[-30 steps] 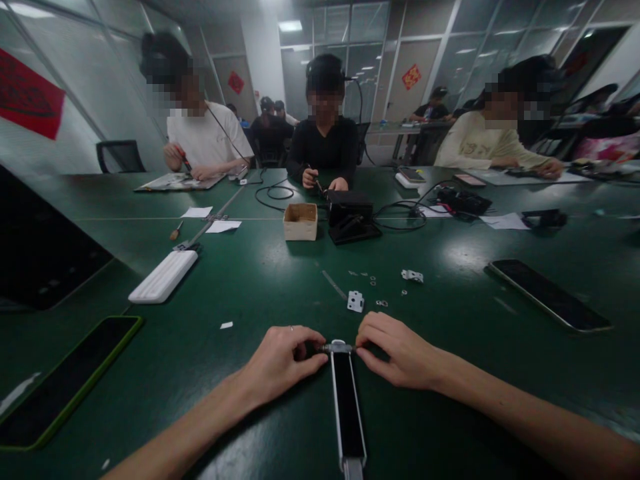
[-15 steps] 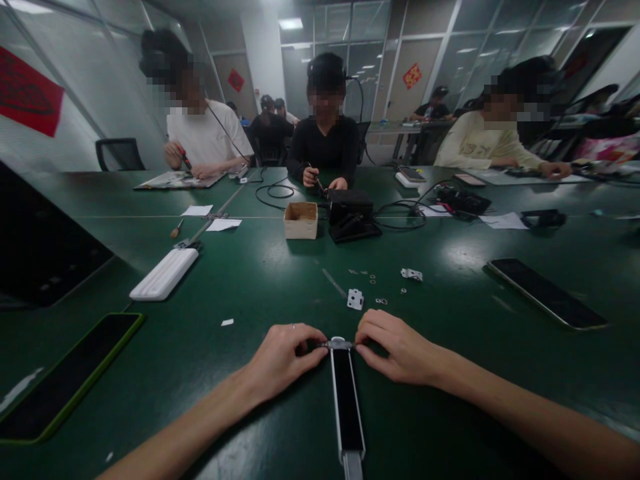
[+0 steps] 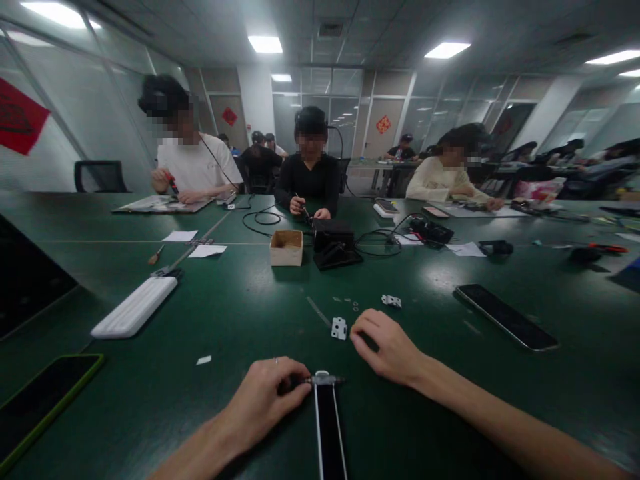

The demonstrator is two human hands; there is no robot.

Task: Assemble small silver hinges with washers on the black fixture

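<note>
A long narrow bar (image 3: 327, 427) with a black face and white edges lies lengthwise in front of me. Across its far end sits a grey metal crosspiece (image 3: 326, 379) with a thin rod sticking out at both sides. My left hand (image 3: 275, 393) pinches the left end of that rod. Away from the bar, my right hand (image 3: 387, 347) rests by the small parts with curled fingers; anything in its fingertips is hidden. Beside those fingertips lies a white bracket with holes (image 3: 339, 328). Tiny rings (image 3: 355, 307) and a second bracket (image 3: 391, 301) are just beyond.
On the green table (image 3: 240, 313) lie a dark phone (image 3: 505, 317), a green-edged phone (image 3: 47, 407), a white power bank (image 3: 136, 308) and a paper scrap (image 3: 204, 360). A cardboard box (image 3: 287, 250) stands by a black device (image 3: 334, 241). Several people work opposite.
My right hand has left the right end of the rod and moved forward to the small parts. My left hand keeps its pinch. The view has tilted upward and shifted right.
</note>
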